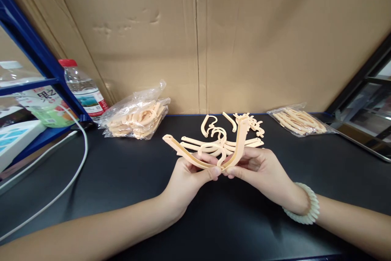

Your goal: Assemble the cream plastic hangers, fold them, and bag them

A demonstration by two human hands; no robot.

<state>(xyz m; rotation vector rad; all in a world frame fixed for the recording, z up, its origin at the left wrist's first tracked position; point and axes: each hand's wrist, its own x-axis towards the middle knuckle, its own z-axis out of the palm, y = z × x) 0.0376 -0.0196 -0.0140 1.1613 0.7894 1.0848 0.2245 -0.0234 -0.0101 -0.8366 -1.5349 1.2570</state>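
A peach plastic hanger (189, 158) with a curved hook and two raised arms is held up over the black table. My left hand (195, 175) pinches it near the middle, at the base of its left arm. Its right arm is pinched near the same joint by my right hand (255, 167), which has a pale beaded bracelet on the wrist. The two thumbs are close together below the hook. Behind the hands, several peach hangers (195, 142) lie in a pile, partly hidden. Loose hooks (259, 128) and a loose arm piece (229, 121) lie farther back.
A plastic bag of peach parts (134, 120) sits at the back left, another bag (299, 121) at the back right. A red-capped bottle (85, 90), a blue shelf and a white cable (84, 151) are on the left. Cardboard (146, 41) stands behind the table (122, 179).
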